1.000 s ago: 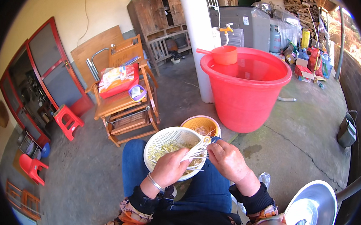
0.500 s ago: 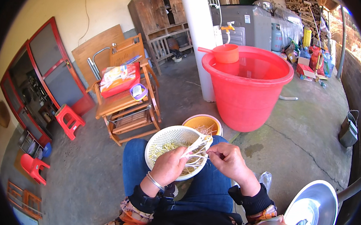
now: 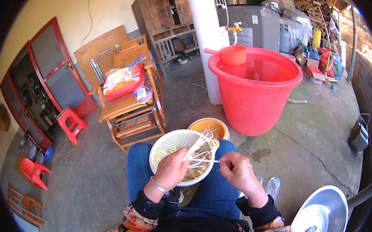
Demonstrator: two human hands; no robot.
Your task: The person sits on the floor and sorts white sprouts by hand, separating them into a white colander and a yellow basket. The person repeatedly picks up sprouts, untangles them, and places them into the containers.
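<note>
On my lap rests a white perforated colander (image 3: pixel 160 145) with a pale handle ring, holding thin stalks with yellowish parts. My left hand (image 3: pixel 170 169), a silver bangle at its wrist, is closed round a bunch of long white stalks (image 3: pixel 195 151) that look like bean sprouts, fanned over the colander. At the colander's right edge my right hand (image 3: pixel 237 171) is pinched at the end of one stalk stretched across from the bunch. Just beyond, an orange-yellow basin (image 3: pixel 196 124) holds more thin, stringy, pinkish-brown pieces.
A big red tub (image 3: pixel 256 103) of water stands ahead to the right, a red dipper (image 3: pixel 232 56) at its rim. A metal basin (image 3: pixel 339 213) lies at lower right, beside a clear plastic bag (image 3: pixel 273 186). Left ahead stands a wooden chair (image 3: pixel 122 126) with bags on it; red stools (image 3: pixel 71 123) stand farther left.
My right hand has moved slightly right and down, away from the bunch, drawing one stalk out straight. My left hand stays nearly in place. The colander's handle ring is now uncovered.
</note>
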